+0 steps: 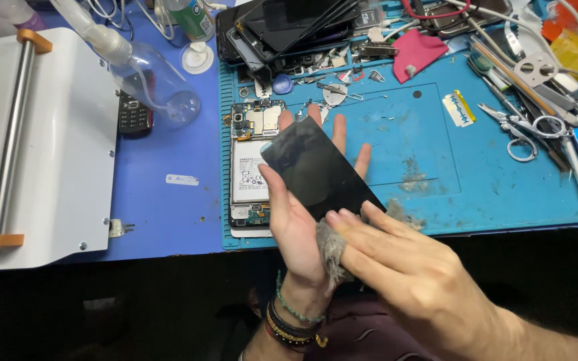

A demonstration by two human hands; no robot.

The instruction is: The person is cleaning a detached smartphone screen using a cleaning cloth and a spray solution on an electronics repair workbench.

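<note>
R hand [396, 267]: nearest cam, fingers bent, pressing a grey fuzzy cloth wad [332, 251] vs lower edge of the black screen panel [319, 170]; fingertips on the glass.
L hand [299, 220]: palm up under panel, fingers spread behind it, thumb hooked over left edge, so grasping panel. Beaded bracelets [292, 324] on wrist.
Panel: dark glass, tilted, held in air above front of the blue work mat [423, 154], touching only the 2 hands + cloth.
Opened phone [252, 170]: just left of L hand, flat on mat, back off, white battery + boards showing.
Mat dirt: grey smudges right of panel.
Razor blade [459, 108]: on mat, further right, well apart from hands.
Scissors [520, 130]: right side w/ tweezers & tool pile.
White machine [41, 147]: far left on blue table, metal roller bar w/ orange ends.
Clear spray bottle [145, 80]: lying left of mat, by a small keypad phone.
Far edge: stack of dark screens [289, 30], pink cloth [417, 53].
</note>
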